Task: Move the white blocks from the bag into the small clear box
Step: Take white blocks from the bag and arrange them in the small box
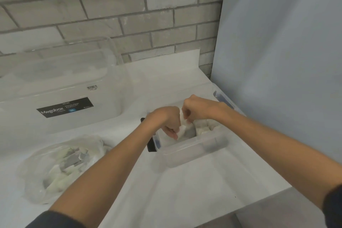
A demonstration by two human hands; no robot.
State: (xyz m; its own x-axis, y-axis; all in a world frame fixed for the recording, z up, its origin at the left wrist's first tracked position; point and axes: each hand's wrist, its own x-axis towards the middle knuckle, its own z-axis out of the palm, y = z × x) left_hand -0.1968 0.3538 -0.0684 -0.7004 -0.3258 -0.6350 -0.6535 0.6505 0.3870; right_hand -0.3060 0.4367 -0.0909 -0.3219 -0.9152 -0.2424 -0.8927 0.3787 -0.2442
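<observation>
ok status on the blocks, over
Left hand and right hand both gripping white blocks over the small clear box. Several already inside, more in the bag. Nothing blocking the box opening.

Dark L sleeve (53, 219) & R sleeve (334, 207) end near elbows; forearms (114, 168), L grip (166, 122), R grip (196, 109) bare.

A white surface (187, 189) backs onto a grey brick wall (111, 7); a pale blue wall (281, 46) rises at its right.
</observation>
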